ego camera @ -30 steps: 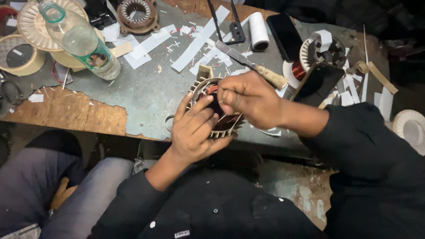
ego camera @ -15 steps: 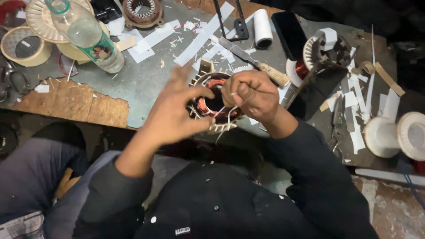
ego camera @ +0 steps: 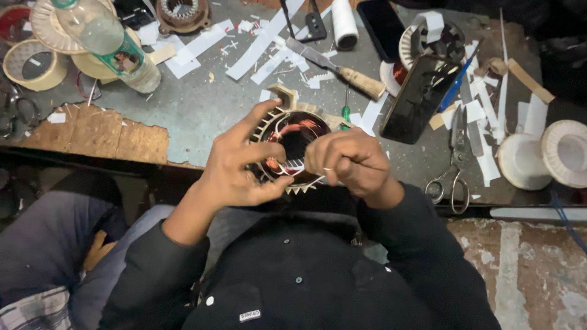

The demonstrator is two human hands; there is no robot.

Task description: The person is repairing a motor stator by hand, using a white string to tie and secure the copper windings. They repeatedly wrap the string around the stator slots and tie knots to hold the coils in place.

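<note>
We've got the left hand (ego camera: 235, 168) loosely cupping the motor ring (ego camera: 292, 150), fingers spread. Right hand (ego camera: 351, 162) is curled tight, pinching its copper wire (ego camera: 293, 129) (bench (ego camera: 202, 104) is a mess).

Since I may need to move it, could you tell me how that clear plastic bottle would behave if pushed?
The plastic bottle lies on its side across reels, so it would probably roll. It looks nearly empty, so likely light.
</note>
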